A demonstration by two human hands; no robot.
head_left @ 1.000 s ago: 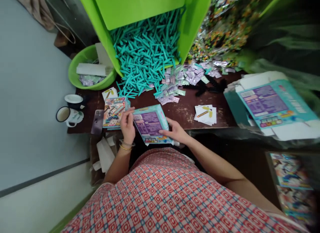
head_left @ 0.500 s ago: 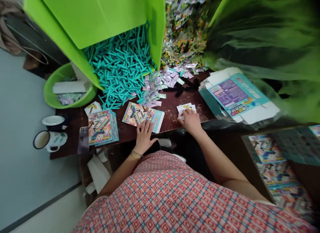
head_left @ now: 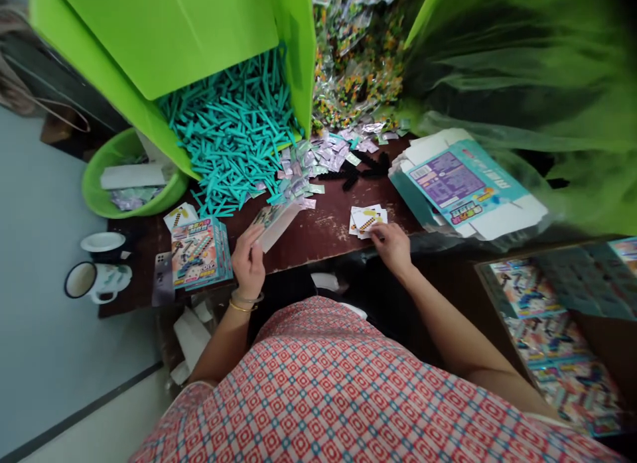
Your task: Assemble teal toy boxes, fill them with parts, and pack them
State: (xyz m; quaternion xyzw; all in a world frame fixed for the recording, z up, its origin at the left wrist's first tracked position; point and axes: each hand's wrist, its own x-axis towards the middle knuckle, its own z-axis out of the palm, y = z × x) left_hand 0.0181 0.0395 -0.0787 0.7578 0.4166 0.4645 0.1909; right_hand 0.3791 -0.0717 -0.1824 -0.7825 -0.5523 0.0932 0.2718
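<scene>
My left hand (head_left: 249, 261) grips the near end of a printed box (head_left: 279, 224), which is tilted up off the dark red table (head_left: 318, 241). Fingers and thumb of my right hand (head_left: 391, 247) are pinched at the lower right edge of a small pile of white cards (head_left: 367, 222) with a yellow picture. Left of my left hand lies a stack of printed boxes (head_left: 199, 254), with more picture cards (head_left: 180, 216) behind it. Small purple and green packets (head_left: 318, 158) are scattered beyond both hands.
A green bin (head_left: 174, 38) spills turquoise sticks (head_left: 239, 131). To the left are a green basin (head_left: 134, 174), an enamel mug (head_left: 99, 280) and a phone (head_left: 162, 277). Flattened cartons (head_left: 462, 184) lie at the right, black pieces (head_left: 358, 171) behind the cards, and packed boxes (head_left: 542, 330) lower right.
My left hand has gone from resting flat on the box to gripping and tilting it, moving left. My right hand has slid off the cards' top to their edge, uncovering the picture.
</scene>
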